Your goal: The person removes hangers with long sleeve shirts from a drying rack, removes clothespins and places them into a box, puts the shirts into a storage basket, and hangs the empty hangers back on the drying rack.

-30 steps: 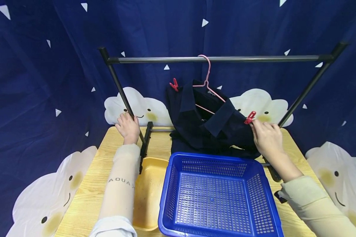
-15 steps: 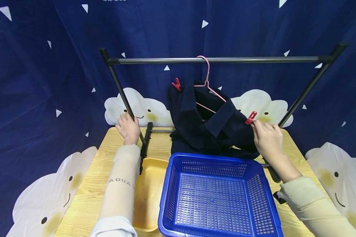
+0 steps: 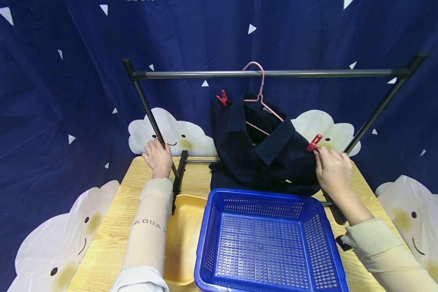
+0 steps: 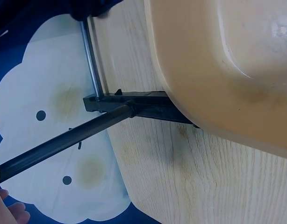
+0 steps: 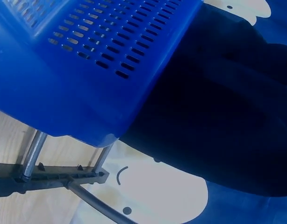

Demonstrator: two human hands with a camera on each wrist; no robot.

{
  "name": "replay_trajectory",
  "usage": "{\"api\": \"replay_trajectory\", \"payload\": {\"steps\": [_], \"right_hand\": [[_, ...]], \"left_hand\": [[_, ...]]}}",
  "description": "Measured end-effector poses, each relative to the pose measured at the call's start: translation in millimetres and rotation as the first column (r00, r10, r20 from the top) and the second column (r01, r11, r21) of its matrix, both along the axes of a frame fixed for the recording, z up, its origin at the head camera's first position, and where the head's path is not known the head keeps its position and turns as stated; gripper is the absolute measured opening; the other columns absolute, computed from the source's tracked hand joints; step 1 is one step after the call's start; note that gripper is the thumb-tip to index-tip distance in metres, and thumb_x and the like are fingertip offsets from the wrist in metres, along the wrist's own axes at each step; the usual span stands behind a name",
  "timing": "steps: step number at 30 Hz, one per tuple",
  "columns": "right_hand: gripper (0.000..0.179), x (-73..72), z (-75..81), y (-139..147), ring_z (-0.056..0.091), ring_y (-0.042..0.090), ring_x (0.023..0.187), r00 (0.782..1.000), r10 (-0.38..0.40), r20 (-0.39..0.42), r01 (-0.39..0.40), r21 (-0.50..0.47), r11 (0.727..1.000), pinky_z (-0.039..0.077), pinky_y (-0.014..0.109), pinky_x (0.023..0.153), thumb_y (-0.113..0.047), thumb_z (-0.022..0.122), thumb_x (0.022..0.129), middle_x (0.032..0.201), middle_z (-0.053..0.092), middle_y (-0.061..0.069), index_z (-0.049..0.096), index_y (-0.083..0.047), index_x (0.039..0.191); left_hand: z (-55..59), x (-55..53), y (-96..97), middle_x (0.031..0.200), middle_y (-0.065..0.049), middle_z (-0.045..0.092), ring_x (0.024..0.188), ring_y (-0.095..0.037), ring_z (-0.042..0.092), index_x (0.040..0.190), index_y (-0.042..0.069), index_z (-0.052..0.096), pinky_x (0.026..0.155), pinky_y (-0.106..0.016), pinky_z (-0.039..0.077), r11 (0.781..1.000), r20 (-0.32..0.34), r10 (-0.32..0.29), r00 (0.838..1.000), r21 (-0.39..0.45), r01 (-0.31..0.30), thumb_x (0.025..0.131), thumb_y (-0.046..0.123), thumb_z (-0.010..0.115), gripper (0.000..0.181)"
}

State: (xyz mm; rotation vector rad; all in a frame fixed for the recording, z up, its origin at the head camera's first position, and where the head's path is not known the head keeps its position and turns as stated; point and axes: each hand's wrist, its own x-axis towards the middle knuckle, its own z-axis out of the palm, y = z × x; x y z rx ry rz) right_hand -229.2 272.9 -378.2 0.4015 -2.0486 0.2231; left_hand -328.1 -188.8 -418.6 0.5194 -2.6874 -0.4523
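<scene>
Deep blue curtain, dotted with white triangles and pale clouds, fills the upper frame and both sides. Below it, a wood-grain table spans the lower half. A black rack stands on it, its top bar crossing the upper part of the frame and its side posts slanting down left and right. At lower centre sits a blue basket with perforated walls and base, its far rim overlapping the bottom of a navy shirt, which hangs at centre with its collar open and its shoulder line sloping down to the right. A yellow basin lies at lower left, just beside the basket. Left of centre, the left hand grips the rack's left post, thumb on one side and fingers on the other. Right of centre, the right hand pinches the lower shoulder of the shirt. A pink hanger hooks over the top bar, its arms running inside the collar. Smallest are two red pegs: the left peg stands at the higher shoulder, the right peg just beside the pinching fingertips.
</scene>
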Motion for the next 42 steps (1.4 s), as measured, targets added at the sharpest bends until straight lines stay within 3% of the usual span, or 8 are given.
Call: {"api": "replay_trajectory", "payload": {"steps": [9, 42], "right_hand": [[0.027, 3.0, -1.1, 1, 0.049, 0.037, 0.058, 1.000, 0.015, -0.011, -0.016, -0.091, 0.996, 0.034, 0.044, 0.059, -0.022, 0.044, 0.096, 0.066, 0.054, 0.020, 0.054, 0.001, 0.086], [0.043, 13.8, -10.7, 18, 0.051, 0.037, 0.059, 0.992, 0.088, -0.086, -0.100, -0.150, 0.984, 0.035, 0.045, 0.061, -0.032, 0.040, 0.097, 0.067, 0.056, 0.021, 0.056, 0.006, 0.084]], "left_hand": [[-1.2, -0.7, -0.2, 0.121, -0.018, 0.039, 0.111, -0.037, 0.036, 0.125, 0.001, 0.039, 0.086, -0.048, 0.030, 1.000, -0.013, 0.000, 1.000, 0.006, 0.000, 0.096, 0.036, 0.036, 0.046], [-2.4, -1.9, 0.5, 0.122, -0.019, 0.040, 0.111, -0.037, 0.036, 0.126, 0.000, 0.038, 0.087, -0.048, 0.030, 1.000, -0.023, 0.007, 1.000, 0.015, -0.007, 0.096, 0.035, 0.037, 0.046]]}}
